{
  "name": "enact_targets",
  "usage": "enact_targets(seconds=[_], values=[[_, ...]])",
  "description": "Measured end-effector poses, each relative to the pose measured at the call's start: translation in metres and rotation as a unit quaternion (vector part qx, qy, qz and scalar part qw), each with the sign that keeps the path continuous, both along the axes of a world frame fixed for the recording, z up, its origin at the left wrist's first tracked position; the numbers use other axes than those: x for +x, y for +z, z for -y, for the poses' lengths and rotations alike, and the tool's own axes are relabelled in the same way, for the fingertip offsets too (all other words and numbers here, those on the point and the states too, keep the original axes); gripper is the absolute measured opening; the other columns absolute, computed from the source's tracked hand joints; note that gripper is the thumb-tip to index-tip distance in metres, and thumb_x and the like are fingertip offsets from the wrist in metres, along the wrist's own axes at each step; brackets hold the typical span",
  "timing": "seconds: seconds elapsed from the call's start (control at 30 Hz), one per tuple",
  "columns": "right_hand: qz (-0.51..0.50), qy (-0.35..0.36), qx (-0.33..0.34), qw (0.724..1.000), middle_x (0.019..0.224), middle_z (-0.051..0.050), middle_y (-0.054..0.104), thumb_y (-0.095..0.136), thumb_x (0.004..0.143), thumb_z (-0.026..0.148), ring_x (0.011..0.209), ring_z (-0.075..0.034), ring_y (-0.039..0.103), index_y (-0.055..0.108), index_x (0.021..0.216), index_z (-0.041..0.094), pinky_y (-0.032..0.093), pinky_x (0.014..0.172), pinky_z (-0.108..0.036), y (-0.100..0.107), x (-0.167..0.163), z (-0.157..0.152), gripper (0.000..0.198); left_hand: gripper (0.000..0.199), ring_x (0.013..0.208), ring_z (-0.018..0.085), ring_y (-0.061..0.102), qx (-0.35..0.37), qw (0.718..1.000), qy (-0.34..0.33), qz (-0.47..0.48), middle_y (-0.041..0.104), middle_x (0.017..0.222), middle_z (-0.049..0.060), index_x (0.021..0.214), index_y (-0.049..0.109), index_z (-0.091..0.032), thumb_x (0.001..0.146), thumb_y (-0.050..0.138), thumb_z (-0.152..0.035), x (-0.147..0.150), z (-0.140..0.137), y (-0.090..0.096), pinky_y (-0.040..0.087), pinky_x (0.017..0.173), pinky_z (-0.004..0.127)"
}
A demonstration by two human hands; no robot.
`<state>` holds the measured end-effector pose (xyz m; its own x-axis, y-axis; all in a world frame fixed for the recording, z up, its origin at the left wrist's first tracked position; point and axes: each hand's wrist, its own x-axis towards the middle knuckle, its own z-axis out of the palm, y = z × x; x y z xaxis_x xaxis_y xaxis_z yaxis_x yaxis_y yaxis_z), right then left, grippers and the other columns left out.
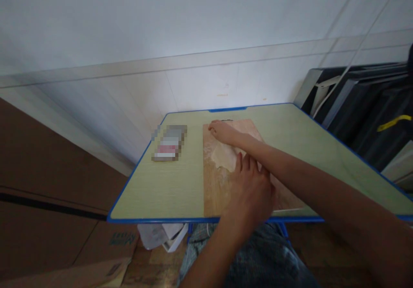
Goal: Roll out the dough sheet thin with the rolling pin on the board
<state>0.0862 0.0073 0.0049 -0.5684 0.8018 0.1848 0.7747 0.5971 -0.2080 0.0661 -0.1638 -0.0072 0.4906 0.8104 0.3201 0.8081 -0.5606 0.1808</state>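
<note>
A thin, pale sheet of dough [224, 156] with an uneven edge lies on a floured wooden board [214, 193]. My right hand [223, 132] reaches across to the far left part of the board. Its fingers bend down at the dough's far edge and appear closed on it, though the fingertips are partly hidden. Nearer to me, my left hand [253, 189] rests at the dough's near right edge, palm down, fingers stretched forward and slightly apart. My right forearm crosses just beyond the left fingers and covers the right side of the dough and board.
The board lies on a light green folding table [180, 193] with a blue rim. A blurred-out flat item [170, 144] lies on the left. A white wall [200, 81] stands behind. Dark flat panels [364, 107] lean on the right; cardboard boxes [58, 232] stand on the left.
</note>
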Motion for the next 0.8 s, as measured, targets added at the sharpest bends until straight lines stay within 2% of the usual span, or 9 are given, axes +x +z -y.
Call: enact_targets(seconds=[0.13, 0.27, 0.47, 0.6, 0.7, 0.8], values=[[0.012, -0.004, 0.005, 1.000, 0.106, -0.016, 0.066, 0.037, 0.087, 0.005, 0.101, -0.019, 0.058, 0.066, 0.096, 0.006, 0.040, 0.090, -0.028, -0.001, 0.017, -0.005, 0.031, 0.042, 0.122, 0.028, 0.044, -0.015, 0.999, -0.042, -0.027, 0.055, 0.124, 0.015, 0.121, 0.051, -0.008, 0.085, 0.045, -0.029, 0.008, -0.005, 0.003, 0.022, 0.111, 0.047], [0.004, -0.005, 0.019, 1.000, 0.109, -0.017, 0.064, 0.036, 0.087, 0.004, 0.104, -0.019, 0.057, 0.065, 0.101, 0.005, 0.039, 0.091, -0.028, -0.007, 0.012, -0.004, 0.032, 0.039, 0.122, 0.026, 0.044, -0.028, 0.997, -0.064, -0.036, 0.059, 0.120, 0.011, 0.117, 0.057, -0.011, 0.086, 0.045, -0.032, 0.005, -0.006, 0.005, 0.018, 0.113, 0.048], [-0.007, 0.009, 0.046, 0.999, 0.111, -0.017, 0.062, 0.035, 0.092, 0.013, 0.113, -0.020, 0.051, 0.064, 0.100, 0.007, 0.034, 0.097, -0.030, -0.008, -0.017, 0.007, 0.031, 0.041, 0.126, 0.029, 0.039, -0.003, 0.999, -0.039, -0.021, 0.061, 0.119, 0.010, 0.121, 0.056, -0.014, 0.087, 0.046, -0.035, -0.012, 0.004, 0.003, 0.013, 0.113, 0.051], [0.000, 0.022, 0.063, 0.998, 0.110, -0.017, 0.063, 0.033, 0.095, 0.023, 0.115, -0.022, 0.050, 0.063, 0.103, 0.007, 0.033, 0.098, -0.033, -0.007, -0.032, 0.011, 0.035, 0.042, 0.130, 0.029, 0.034, 0.012, 1.000, -0.027, 0.010, 0.056, 0.126, 0.011, 0.124, 0.054, -0.013, 0.087, 0.046, -0.033, -0.025, 0.011, -0.001, 0.014, 0.114, 0.048], [-0.001, 0.022, 0.061, 0.998, 0.112, -0.019, 0.061, 0.035, 0.095, 0.029, 0.111, -0.023, 0.052, 0.062, 0.104, 0.005, 0.035, 0.096, -0.034, -0.010, -0.036, 0.008, 0.037, 0.042, 0.132, 0.028, 0.031, 0.010, 1.000, -0.024, 0.016, 0.054, 0.128, 0.010, 0.124, 0.053, -0.014, 0.088, 0.046, -0.033, -0.028, 0.011, -0.002, 0.013, 0.115, 0.047], [-0.001, 0.048, 0.051, 0.998, 0.110, -0.017, 0.063, 0.038, 0.094, 0.023, 0.115, -0.021, 0.049, 0.064, 0.101, 0.007, 0.034, 0.097, -0.033, -0.014, -0.028, 0.001, 0.031, 0.045, 0.132, 0.029, 0.032, 0.001, 1.000, -0.026, -0.003, 0.053, 0.130, 0.011, 0.126, 0.051, -0.014, 0.087, 0.047, -0.035, -0.020, 0.005, -0.001, 0.015, 0.114, 0.048]])
